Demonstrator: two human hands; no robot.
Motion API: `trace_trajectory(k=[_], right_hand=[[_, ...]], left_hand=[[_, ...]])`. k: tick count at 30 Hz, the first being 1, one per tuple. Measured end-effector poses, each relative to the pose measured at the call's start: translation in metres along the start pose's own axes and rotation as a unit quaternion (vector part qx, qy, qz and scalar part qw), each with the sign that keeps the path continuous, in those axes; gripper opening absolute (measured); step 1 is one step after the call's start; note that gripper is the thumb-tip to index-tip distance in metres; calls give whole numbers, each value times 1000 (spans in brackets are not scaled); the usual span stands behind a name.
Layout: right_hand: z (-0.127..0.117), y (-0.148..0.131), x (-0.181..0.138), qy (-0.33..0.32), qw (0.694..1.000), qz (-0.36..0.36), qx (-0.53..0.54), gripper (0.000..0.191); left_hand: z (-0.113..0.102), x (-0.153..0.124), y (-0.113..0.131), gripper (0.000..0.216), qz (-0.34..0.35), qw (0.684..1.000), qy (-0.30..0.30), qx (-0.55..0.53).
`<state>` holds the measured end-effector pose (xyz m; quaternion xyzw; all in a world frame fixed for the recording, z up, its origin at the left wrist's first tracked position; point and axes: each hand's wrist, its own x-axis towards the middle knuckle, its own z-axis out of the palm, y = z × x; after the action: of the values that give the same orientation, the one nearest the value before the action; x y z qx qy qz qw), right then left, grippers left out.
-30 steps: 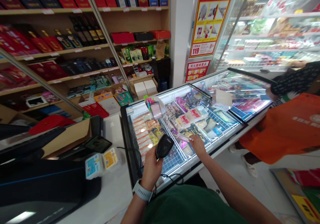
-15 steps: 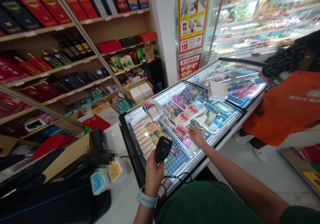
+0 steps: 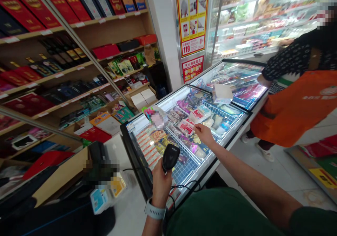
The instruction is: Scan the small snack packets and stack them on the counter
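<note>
In my left hand (image 3: 161,179) is a black handheld barcode scanner (image 3: 171,157), its head tilted up over the near end of a glass-topped freezer (image 3: 184,191). A cable trails below it. My right hand (image 3: 205,135) reaches over the freezer, its thumb and fingers pinched at the edge of a red-and-white plastic pack (image 3: 186,126). Just beyond lies another pack with a red label (image 3: 200,113). Bagged goods and white wire baskets (image 3: 181,143) show beneath the glass.
A white box (image 3: 222,93) stands farther along the freezer. Blue and yellow packs (image 3: 100,198) lie on the counter (image 3: 129,208) at left. A person in an orange apron (image 3: 292,106) stands at right. Shelves (image 3: 86,25) with boxes and bottles line the left.
My right hand has moved the red-and-white pack away from me, close to the other packs. The scanner stays almost in place. The whole view has shifted slightly.
</note>
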<state>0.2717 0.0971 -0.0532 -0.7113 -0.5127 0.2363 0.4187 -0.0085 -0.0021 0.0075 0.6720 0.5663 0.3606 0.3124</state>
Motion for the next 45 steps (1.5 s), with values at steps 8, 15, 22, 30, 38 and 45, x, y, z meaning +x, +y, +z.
trace_trajectory(k=[8,15,22,30,38,45], right_hand=[[-2,-15,2,2,999,-22,23,18],[-2,-20,1,4,999,-24,30,17],[1,-19,1,6,999,-25,24,17],[4,-18,1,12,999,-19,31,19],[2,-20,-1,6,999,-27,29,17],[2,-21,0,3,999,-22,37,18]], left_hand=[[1,0,-2,38,6,1000,0,3],[0,0,-1,39,10,1000,2,-4],[1,-1,-3,36,3,1000,3,-2],[3,-1,-6,43,4,1000,2,-17],[3,0,-2,46,12,1000,-11,-21],[6,0,-7,49,5,1000,8,7]])
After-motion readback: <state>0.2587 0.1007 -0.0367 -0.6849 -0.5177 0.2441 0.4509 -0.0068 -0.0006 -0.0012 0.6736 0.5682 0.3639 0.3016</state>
